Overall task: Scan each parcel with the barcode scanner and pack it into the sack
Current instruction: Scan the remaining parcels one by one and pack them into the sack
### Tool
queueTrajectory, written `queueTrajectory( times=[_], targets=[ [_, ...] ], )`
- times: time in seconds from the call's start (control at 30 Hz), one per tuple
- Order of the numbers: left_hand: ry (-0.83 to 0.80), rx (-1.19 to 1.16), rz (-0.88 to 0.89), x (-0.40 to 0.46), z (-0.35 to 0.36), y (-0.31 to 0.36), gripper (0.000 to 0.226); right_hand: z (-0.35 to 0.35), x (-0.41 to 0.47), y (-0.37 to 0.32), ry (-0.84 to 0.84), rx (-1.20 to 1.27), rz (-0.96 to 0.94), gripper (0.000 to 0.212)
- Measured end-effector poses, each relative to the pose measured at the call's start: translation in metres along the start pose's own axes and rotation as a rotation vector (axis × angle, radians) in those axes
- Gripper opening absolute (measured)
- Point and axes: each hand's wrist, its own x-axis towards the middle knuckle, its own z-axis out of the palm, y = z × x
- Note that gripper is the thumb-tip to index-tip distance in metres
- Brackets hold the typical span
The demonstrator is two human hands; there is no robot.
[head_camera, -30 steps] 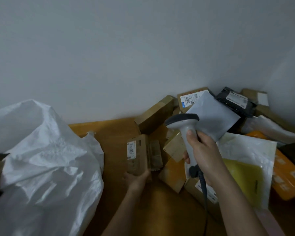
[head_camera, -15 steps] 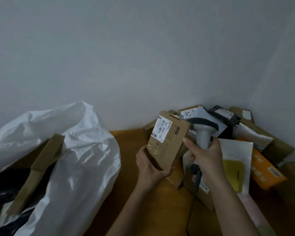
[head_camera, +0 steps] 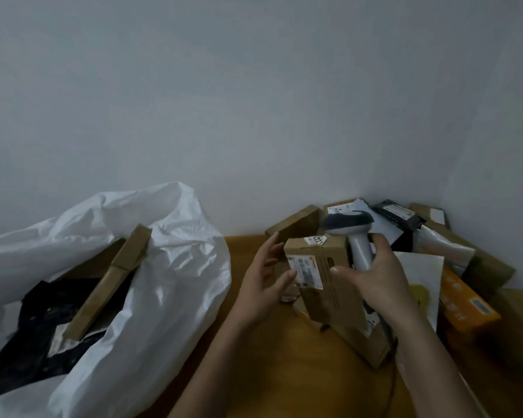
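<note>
Large crumpled white woven-plastic sack (head_camera: 151, 285) slumped at left on orange-brown wooden floor (head_camera: 269, 372), mouth gaping, brown cardboard and black plastic visible inside. Heaped pile of cardboard boxes and glossy plastic mailers (head_camera: 441, 254) stacked in right corner against wall. Small rectangular brown cardboard parcel (head_camera: 329, 285) raised between both hands, well apart from sack, white printed label facing camera, second small sticker on top face. Grey pistol-shaped plastic barcode scanner (head_camera: 357, 236) upright just behind parcel. Right hand (head_camera: 378, 279) wrapped round scanner handle, thumb pressed on parcel face. Left hand (head_camera: 266, 279) cradling parcel's left edge, fingers loosely extended, thumb near label. Risks judged: parcel held lightly, smooth card liable to slip; scanner head pointed away from label, likely misread; sack mouth soft and sagging, parcel may catch on rim.
</note>
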Motion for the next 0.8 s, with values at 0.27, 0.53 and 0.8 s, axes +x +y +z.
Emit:
queueTrajectory(
  times=[0.27, 0.53, 0.8],
  targets=[
    [0.114, 0.033, -0.142, -0.007, -0.008, -0.002, 0.030, -0.008, -0.023, -0.008, 0.014, -0.095, -0.038, 0.032],
    [0.486, -0.926, -0.686, -0.017, -0.008, -0.017, 0.016, -0.033, -0.049, -0.042, -0.134, 0.149, 0.078, 0.030],
    [0.496, -1.109, -0.734, -0.022, -0.008, -0.022, 0.019, -0.046, -0.077, -0.079, -0.290, 0.071, 0.039, 0.030]
  ],
)
